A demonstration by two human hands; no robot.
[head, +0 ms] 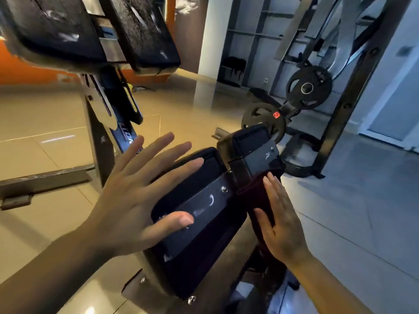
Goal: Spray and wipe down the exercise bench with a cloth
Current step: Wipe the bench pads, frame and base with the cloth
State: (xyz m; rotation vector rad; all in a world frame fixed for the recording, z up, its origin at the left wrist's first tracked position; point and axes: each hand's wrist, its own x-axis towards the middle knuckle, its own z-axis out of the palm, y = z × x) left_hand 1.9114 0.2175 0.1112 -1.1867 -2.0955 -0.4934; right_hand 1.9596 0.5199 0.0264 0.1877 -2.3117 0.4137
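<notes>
The exercise bench's black padded seat (199, 250) with a grey metal plate fills the lower middle. A smaller black pad (251, 139) sits just beyond it, and two worn back pads (56, 30) hang at the top left. My left hand (140, 193) is spread flat, fingers apart, over the seat's left side, thumb on the metal plate. My right hand (281, 223) lies flat with fingers together, pressing a dark red cloth (254, 189) against the bench's right side. No spray bottle is in view.
The bench's metal frame and foot bar (45, 180) stretch across the tiled floor at the left. Weight plates (308, 88) hang on a rack (353, 91) at the right. An orange wall is at the far left, grey shelving at the back.
</notes>
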